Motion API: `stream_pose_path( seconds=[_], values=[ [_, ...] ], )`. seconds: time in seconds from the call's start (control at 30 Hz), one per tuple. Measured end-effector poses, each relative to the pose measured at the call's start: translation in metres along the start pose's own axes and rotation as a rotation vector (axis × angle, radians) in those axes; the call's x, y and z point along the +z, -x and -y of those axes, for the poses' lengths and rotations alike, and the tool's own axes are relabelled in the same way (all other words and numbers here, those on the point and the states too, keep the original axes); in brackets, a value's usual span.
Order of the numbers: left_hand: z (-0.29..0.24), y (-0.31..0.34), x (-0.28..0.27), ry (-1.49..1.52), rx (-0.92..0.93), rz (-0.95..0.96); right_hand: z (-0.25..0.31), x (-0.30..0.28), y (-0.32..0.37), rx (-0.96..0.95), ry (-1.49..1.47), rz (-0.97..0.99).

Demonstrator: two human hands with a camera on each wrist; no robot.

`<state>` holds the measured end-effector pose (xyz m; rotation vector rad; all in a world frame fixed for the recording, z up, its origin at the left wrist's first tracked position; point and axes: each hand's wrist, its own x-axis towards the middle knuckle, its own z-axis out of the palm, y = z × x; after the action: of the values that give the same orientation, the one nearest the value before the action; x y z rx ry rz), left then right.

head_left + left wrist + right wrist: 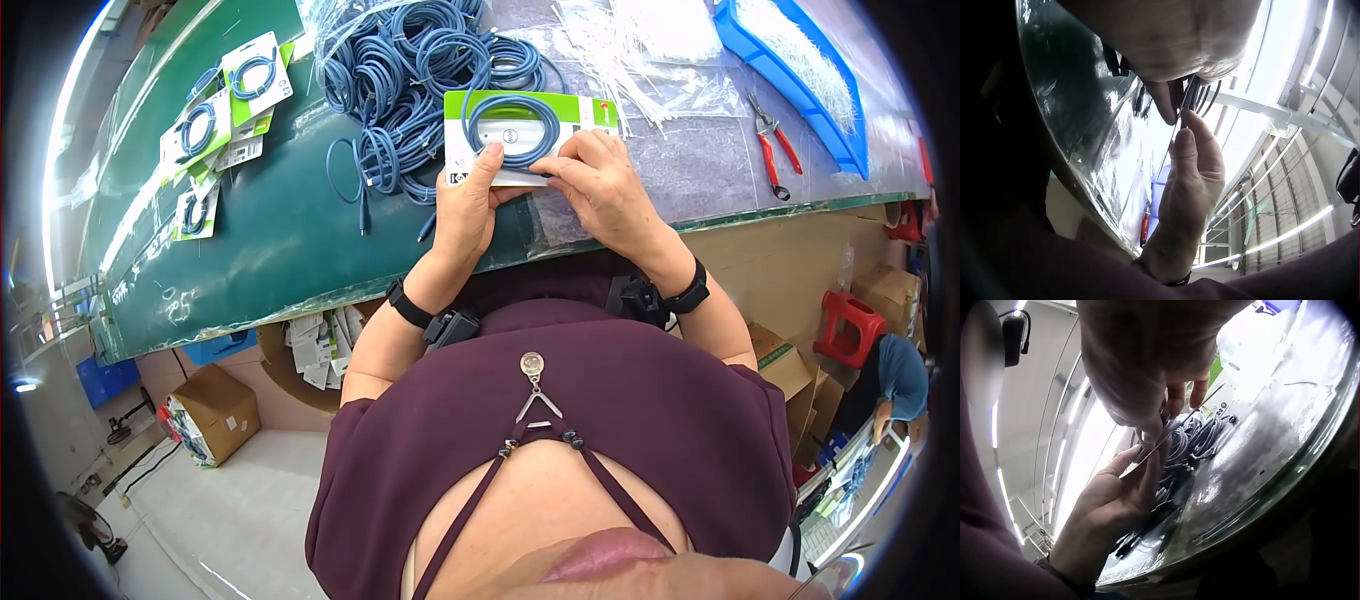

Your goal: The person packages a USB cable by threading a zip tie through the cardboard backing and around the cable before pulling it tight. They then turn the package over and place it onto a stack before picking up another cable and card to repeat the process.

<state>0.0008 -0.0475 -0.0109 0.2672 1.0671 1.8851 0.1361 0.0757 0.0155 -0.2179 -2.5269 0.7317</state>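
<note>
In the head view, my left hand (pixel 462 215) holds a green and white packaging card (pixel 587 108) from its lower left, thumb pressed over the front. A coiled blue cable (pixel 552 130) lies against the face of this card. At the coil's lower right, my right hand (pixel 605 190) pinches the cable between thumb and forefinger. The left wrist view shows the right hand's thumb (pixel 1185 150) against dark strands of the cable. From the right wrist, the card appears nearly edge-on, with the left hand (pixel 1113 503) beneath it.
Behind the card is a heap of blue cable coils (pixel 390 80). Carded cables (pixel 215 125) lie at the left on the green table (pixel 260 240). White ties (pixel 620 70), red-handled pliers (pixel 768 150) and a blue tray (pixel 850 150) lie to the right.
</note>
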Motion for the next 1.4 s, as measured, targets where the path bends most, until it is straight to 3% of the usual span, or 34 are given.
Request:
stream_pose_path(
  seconds=[0.23,0.37,0.47,0.7,1.4],
  values=[
    [0.003,0.000,-0.001,-0.017,-0.006,-0.015,-0.006,-0.002,0.004,-0.015,-0.016,0.039],
    [0.003,0.000,-0.004,-0.044,-0.019,-0.024,-0.002,0.001,0.005,0.050,-0.014,-0.133],
    [0.004,0.002,-0.004,-0.043,-0.019,-0.029,-0.008,0.002,0.004,-0.086,0.170,-0.105],
    [0.011,0.005,-0.001,0.098,0.021,0.034,-0.014,0.003,0.002,-0.073,0.161,-0.134],
    [0.004,0.006,-0.003,-0.166,0.047,-0.091,-0.017,0.008,-0.001,-0.106,0.074,-0.098]
  ],
)
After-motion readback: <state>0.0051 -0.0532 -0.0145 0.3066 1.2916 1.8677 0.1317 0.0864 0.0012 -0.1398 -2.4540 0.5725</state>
